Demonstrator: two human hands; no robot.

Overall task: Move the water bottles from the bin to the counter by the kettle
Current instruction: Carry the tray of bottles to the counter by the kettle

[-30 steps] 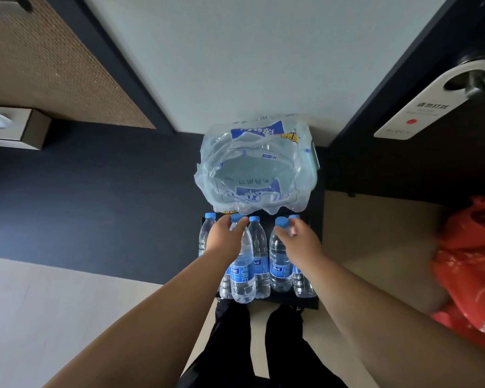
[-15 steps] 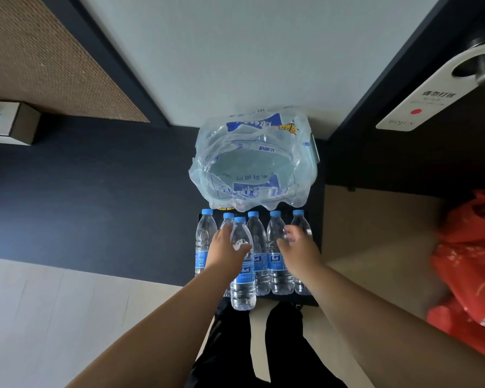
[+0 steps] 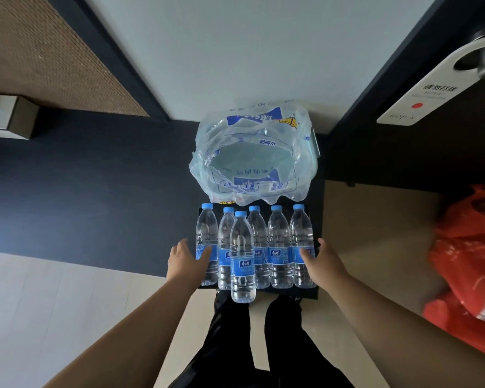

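Clear plastic water bottles [image 3: 254,247] upright, blue caps up, in black bin [image 3: 315,292], my left hand [image 3: 186,263] and right hand [image 3: 324,261] spread open flanking the row, gripping nothing

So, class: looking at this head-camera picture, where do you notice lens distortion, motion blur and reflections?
Head view: wide-angle bending leans the white wall and dark door frame outward; the red plastic bag at the right edge is smeared by blur; the crumpled clear plastic wrap catches soft sheen; the clear blue-capped water bottles stay sharp, with no hard shadows.
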